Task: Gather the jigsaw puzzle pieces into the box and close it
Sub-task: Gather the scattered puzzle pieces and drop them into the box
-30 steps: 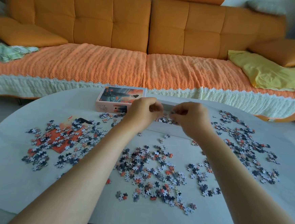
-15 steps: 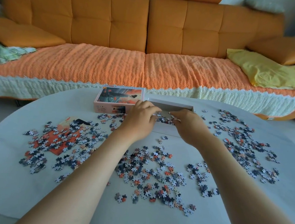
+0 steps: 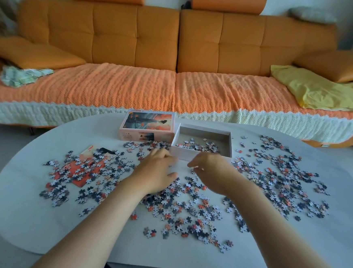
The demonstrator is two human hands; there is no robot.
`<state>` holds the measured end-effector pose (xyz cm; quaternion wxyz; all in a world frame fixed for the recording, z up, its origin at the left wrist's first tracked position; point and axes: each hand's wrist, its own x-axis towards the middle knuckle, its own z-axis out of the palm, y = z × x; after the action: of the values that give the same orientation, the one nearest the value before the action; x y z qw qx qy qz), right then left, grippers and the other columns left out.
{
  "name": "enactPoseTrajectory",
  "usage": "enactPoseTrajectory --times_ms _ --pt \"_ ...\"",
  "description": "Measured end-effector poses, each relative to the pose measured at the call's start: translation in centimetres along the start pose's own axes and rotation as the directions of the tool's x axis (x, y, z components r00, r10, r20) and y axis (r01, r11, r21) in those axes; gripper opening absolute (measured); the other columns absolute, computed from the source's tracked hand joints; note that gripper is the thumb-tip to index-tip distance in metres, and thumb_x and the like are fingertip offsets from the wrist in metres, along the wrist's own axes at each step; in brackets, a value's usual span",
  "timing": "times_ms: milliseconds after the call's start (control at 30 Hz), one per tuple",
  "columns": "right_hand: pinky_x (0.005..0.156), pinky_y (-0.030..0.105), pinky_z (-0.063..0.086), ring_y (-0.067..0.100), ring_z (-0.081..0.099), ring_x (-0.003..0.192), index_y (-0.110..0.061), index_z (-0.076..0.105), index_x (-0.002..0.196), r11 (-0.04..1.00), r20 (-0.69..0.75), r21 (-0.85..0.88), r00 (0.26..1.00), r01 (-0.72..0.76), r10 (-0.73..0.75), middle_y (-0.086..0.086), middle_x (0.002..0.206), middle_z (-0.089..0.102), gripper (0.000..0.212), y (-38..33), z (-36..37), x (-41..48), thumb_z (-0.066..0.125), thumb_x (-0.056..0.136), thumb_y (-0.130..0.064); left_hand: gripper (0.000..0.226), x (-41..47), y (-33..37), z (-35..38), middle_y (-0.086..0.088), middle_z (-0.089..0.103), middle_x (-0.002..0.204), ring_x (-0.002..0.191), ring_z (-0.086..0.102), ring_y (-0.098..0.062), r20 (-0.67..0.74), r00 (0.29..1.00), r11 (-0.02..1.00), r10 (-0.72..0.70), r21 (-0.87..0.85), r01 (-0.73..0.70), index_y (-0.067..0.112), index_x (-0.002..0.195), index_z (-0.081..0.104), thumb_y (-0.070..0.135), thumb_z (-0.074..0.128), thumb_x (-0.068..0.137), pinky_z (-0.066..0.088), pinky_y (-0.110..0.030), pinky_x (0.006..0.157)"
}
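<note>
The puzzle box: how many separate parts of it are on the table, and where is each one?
2. The open box tray sits at the table's far middle, with some pieces inside. The printed lid lies just left of it, picture side up, seemingly touching it. No other parts are visible.

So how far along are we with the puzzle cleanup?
Early days. Done: a small batch of pieces sits in the open box. In hand: both hands, left and right, hover just in front of the box over the middle pile, fingers curled; whether they hold pieces is unclear. Left: most pieces remain spread across the table, and the lid lies beside the box, not yet on.
</note>
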<state>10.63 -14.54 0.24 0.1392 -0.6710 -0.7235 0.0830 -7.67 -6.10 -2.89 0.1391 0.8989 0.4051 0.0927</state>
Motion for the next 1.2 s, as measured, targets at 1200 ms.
enactPoseTrajectory --times_ms 1200 --pt "0.087 0.031 0.050 0.021 0.059 0.095 -0.024 0.059 0.127 0.963 0.160 0.050 0.954 -0.265 0.254 0.002 0.118 0.046 0.043 -4.1 1.5 -1.0 0.067 0.087 -0.038 0.038 -2.2 0.4 -2.0 0.008 0.051 0.123 0.115 0.048 -0.011 0.143 0.988 0.989 0.057 -0.142 -0.036 0.029 0.129 0.061 0.031 0.065 0.091 0.040 -0.030 0.097"
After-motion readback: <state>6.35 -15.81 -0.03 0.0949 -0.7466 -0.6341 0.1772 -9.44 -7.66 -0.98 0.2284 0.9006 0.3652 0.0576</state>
